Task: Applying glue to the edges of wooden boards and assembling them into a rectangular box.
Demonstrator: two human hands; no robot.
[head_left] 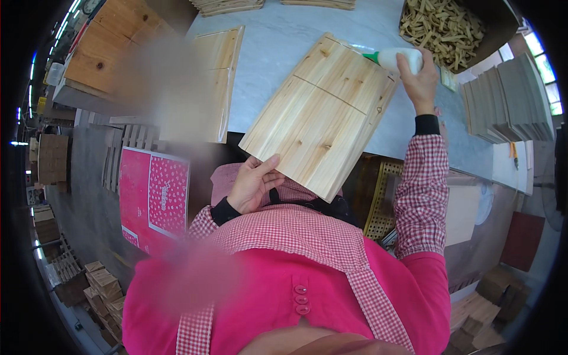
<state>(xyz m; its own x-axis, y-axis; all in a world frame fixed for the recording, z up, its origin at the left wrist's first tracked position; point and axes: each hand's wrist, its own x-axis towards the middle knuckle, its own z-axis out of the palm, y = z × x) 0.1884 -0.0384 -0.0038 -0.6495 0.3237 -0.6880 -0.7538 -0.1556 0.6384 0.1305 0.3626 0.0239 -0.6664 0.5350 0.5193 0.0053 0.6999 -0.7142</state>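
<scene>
A pale, knotty wooden panel (313,121) with grooves cut in its face lies aslant over the table's near edge, its lower end jutting toward my apron. At the near left edge of this panel, my left hand (254,182) grips the wood, thumb on the upper face. My right hand (420,83) is wrapped round a white squeeze bottle (390,58) with a green nozzle. The bottle is tipped sideways, its nozzle pointing left over the panel's far right edge. Whether anything flows from the tip is too small to tell.
Another wooden panel (222,77) lies left on the grey-white table (266,53). A box of small wood strips (441,29) stands far right, near a stack of grey boards (506,97). Pink printed cardboard (139,189) is at lower left. A blurred patch hides part of the left side.
</scene>
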